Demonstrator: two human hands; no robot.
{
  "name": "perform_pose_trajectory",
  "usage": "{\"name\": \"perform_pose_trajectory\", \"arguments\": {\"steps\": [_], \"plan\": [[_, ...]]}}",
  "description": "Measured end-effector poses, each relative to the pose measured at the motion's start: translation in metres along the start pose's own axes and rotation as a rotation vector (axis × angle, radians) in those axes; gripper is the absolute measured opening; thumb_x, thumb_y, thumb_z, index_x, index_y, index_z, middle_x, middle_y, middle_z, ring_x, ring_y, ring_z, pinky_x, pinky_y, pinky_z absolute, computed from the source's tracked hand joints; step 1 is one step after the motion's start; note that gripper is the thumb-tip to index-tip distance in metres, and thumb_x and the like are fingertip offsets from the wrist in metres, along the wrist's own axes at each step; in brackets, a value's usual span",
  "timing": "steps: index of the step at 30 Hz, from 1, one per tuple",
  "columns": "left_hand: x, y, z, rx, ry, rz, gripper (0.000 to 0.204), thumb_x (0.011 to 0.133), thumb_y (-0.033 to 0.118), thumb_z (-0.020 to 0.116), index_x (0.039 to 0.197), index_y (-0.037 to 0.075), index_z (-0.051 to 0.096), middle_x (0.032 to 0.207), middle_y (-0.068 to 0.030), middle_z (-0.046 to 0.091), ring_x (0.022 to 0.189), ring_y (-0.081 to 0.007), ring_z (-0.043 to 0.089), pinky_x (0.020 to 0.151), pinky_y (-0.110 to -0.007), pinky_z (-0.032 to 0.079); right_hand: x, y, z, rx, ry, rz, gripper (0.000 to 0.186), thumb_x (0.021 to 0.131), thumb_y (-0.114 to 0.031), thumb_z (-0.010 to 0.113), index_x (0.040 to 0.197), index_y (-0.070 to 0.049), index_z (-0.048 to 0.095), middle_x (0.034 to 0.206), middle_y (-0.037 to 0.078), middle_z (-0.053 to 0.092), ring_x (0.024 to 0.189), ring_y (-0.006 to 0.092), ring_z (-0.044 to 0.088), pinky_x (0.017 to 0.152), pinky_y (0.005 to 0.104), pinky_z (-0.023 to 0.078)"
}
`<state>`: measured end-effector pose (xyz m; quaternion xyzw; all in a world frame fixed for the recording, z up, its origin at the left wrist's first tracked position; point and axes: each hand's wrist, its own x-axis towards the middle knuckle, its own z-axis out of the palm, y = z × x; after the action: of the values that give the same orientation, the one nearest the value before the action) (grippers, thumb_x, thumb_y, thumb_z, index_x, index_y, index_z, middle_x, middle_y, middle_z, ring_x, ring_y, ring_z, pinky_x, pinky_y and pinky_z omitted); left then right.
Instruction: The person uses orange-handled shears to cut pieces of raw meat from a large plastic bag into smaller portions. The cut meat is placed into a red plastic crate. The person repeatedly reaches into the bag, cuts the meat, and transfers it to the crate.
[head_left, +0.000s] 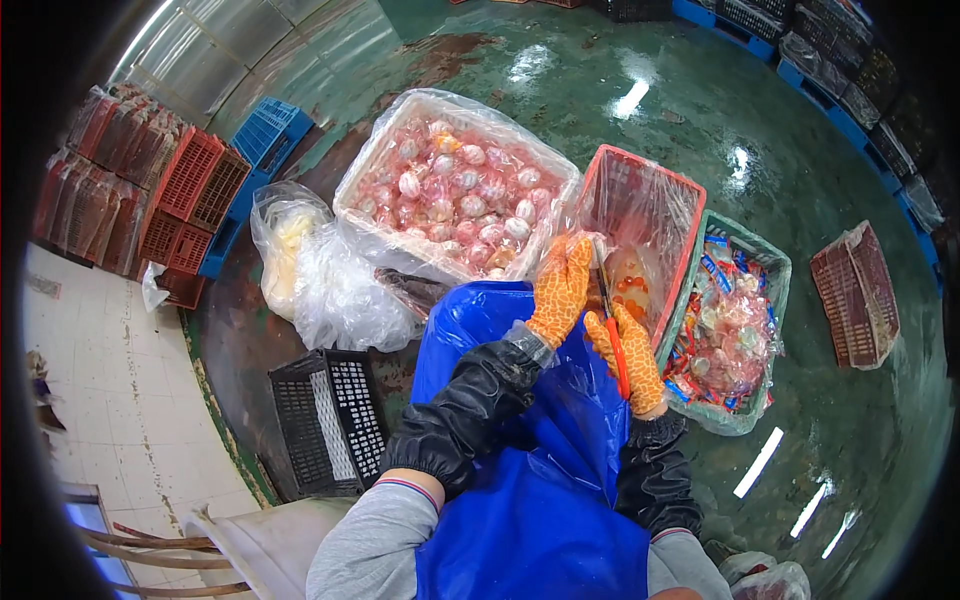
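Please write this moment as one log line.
left hand: by red crate, grasp unclear; right hand: holding red-handled tool; green crate: beside red crate

Place: looking like a packing or processing plant | wet green floor [560, 115] spreading around the white crate [415, 247] | stacked red crates [190, 172] standing left of it | loaded blue pallets [822, 95] standing far right of it

Red-handled tool [621, 362], slim, in right hand [638, 362].
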<state>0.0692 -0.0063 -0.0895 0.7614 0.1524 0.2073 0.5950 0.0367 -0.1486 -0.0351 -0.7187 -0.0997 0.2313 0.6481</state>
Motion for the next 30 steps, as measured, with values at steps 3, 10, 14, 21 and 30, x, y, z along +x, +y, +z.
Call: {"name": "perform_pose_trajectory", "arguments": {"steps": [3, 10, 14, 21, 30], "plan": [[-0.01, 0.032, 0.001, -0.153, -0.093, 0.028, 0.033, 0.091, 0.032, 0.048, 0.108, 0.003, 0.049, 0.082, -0.0104, 0.058, 0.074, -0.0209, 0.062, 0.056, -0.032, 0.047, 0.008, 0.015, -0.002, -0.01, 0.065, -0.21, 0.038, 0.083, -0.028, 0.062, 0.108, -0.002, 0.053, 0.082, 0.003, 0.057, 0.072, 0.0101, 0.05, 0.063, 0.0243, 0.041], [0.0, 0.041, -0.011, -0.262, -0.275, -0.378, 0.031, 0.089, 0.04, 0.049, 0.091, 0.009, 0.05, 0.053, -0.0028, 0.049, 0.038, -0.0119, 0.045, 0.032, -0.025, 0.034, -0.006, -0.016, -0.026, 0.144, -0.108, 0.305, 0.039, 0.086, -0.036, 0.056, 0.106, -0.002, 0.054, 0.065, 0.002, 0.055, 0.049, 0.0043, 0.045, 0.043, 0.0174, 0.035], [0.006, 0.038, -0.013, -0.47, -0.369, -0.512, 0.026, 0.089, 0.034, 0.05, 0.08, 0.009, 0.052, 0.044, -0.0022, 0.044, 0.031, -0.0118, 0.039, 0.028, -0.024, 0.029, -0.005, 0.007, -0.034, 0.496, -0.263, 0.169, 0.044, 0.09, -0.041, 0.045, 0.103, 0.0, 0.054, 0.065, 0.003, 0.055, 0.046, 0.0059, 0.043, 0.039, 0.0188, 0.033], [0.013, 0.028, -0.001, -0.708, -0.23, -0.482, 0.01, 0.088, 0.016, 0.053, 0.092, 0.007, 0.056, 0.079, -0.0028, 0.059, 0.05, -0.0066, 0.049, 0.04, -0.02, 0.039, -0.001, -0.011, -0.022, 0.78, -0.159, 0.331, 0.061, 0.09, -0.054, 0.033, 0.104, 0.002, 0.053, 0.066, 0.01, 0.053, 0.043, 0.0098, 0.04, 0.036, 0.0197, 0.031], [0.024, 0.01, -0.017, -0.399, -0.457, -0.308, 0.023, 0.086, 0.023, 0.056, 0.103, 0.007, 0.054, 0.078, -0.0015, 0.054, 0.06, -0.0076, 0.051, 0.045, -0.021, 0.041, 0.023, 0.032, -0.031, 1.368, -0.605, 0.446, 0.069, 0.088, -0.057, 0.033, 0.119, 0.004, 0.043, 0.066, 0.007, 0.049, 0.041, 0.0084, 0.035, 0.038, 0.0191, 0.03]]}}
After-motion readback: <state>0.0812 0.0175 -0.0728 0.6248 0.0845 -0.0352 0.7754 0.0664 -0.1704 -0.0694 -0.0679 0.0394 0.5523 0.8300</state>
